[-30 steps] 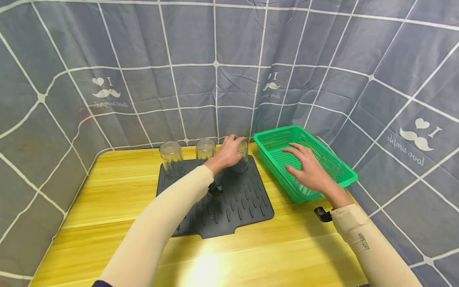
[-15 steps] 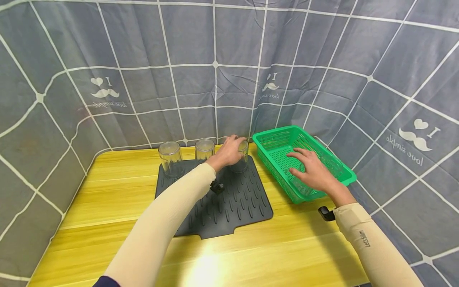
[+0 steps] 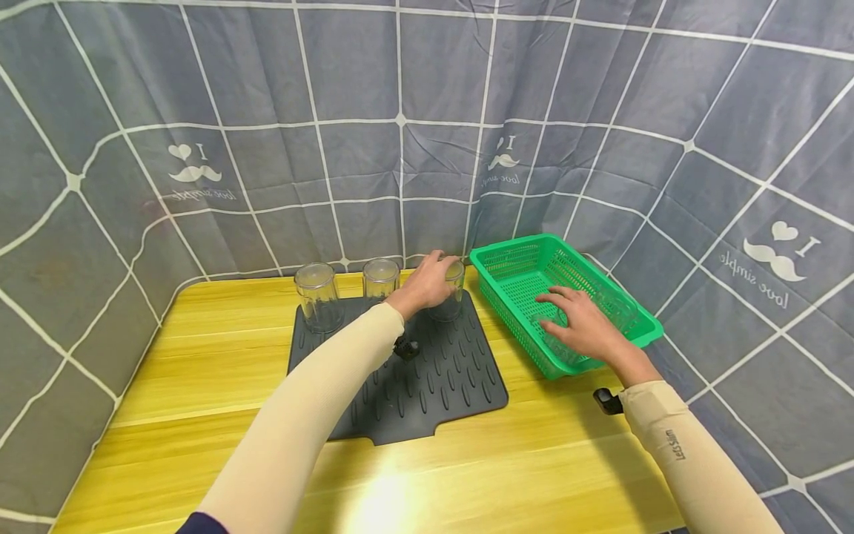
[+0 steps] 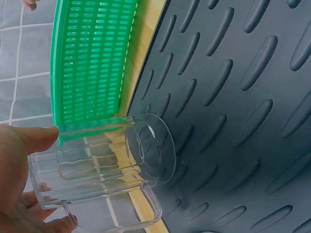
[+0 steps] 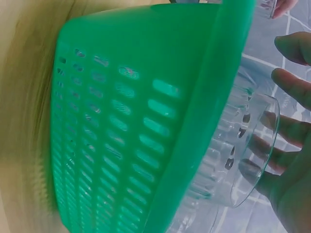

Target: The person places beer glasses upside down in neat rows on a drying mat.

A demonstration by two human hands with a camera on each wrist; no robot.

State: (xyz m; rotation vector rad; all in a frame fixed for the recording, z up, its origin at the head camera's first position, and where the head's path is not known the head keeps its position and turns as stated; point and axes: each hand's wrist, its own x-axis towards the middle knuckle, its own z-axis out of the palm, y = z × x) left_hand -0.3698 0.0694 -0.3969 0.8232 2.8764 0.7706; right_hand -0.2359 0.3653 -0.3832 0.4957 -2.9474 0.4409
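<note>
My left hand [image 3: 427, 284] grips a clear glass mug [image 4: 97, 165] with a handle by its upper end. Its other end meets the black ridged mat [image 3: 434, 386], at the mat's back right. Two more clear glasses stand to its left, the outer glass [image 3: 320, 297] and the middle glass [image 3: 382, 276]. Over the green basket [image 3: 520, 334], my right hand [image 3: 582, 326] has its fingers spread and gently bent. Beside those fingers, the right wrist view has a glass [image 5: 238, 145] jutting above the basket's rim; some fingertips show through its wall.
More glassware [image 3: 617, 308] lies at the right inside the basket. The basket stands right of the mat on the yellow wooden table [image 3: 200, 348]. A grey checked curtain [image 3: 360, 163] encloses the back and sides.
My right hand has shifted slightly right and lowered toward the glass in the basket. The left hand stays at the mug on the mat, with barely any movement.
</note>
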